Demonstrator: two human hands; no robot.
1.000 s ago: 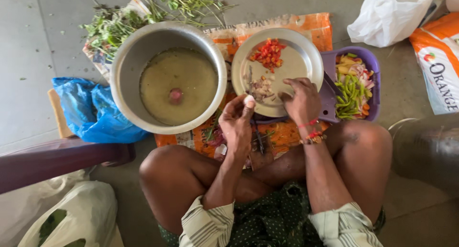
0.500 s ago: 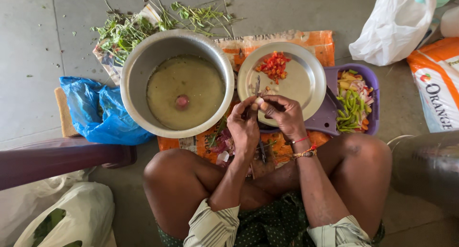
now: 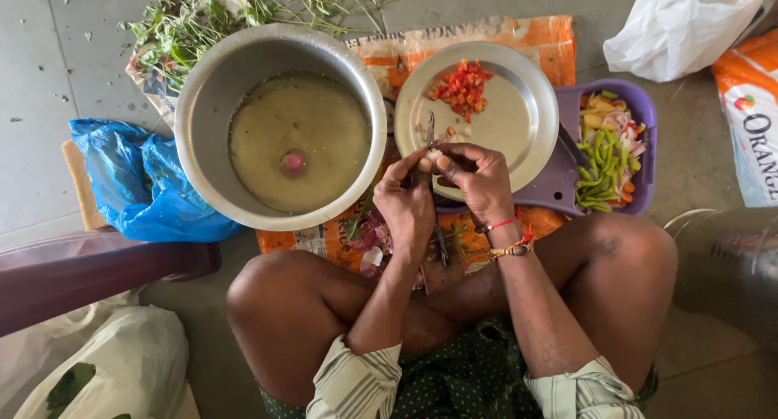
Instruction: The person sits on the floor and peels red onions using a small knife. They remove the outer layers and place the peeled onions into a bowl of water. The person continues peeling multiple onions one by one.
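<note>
My left hand (image 3: 407, 207) and my right hand (image 3: 480, 180) meet over the near rim of a round steel plate (image 3: 531, 103). Together they pinch a small pale vegetable piece (image 3: 432, 156) at the base of a thin upright blade (image 3: 430, 130). On the plate lie a heap of chopped red pieces (image 3: 462, 87) and a few pale bits. Red and orange thread bands circle my right wrist. I sit on the floor with both knees spread.
A big steel pot (image 3: 203, 103) of murky liquid with a pink round thing (image 3: 293, 161) stands to the left. A purple tray (image 3: 640, 103) of cut vegetables is on the right. Green herbs (image 3: 203, 22), a blue bag (image 3: 130, 180), a white bag (image 3: 689, 22) and a dark red bench (image 3: 89, 273) surround me.
My right hand has drawn back from the plate's surface to join my left hand at the blade. Both hands now close on the pale piece.
</note>
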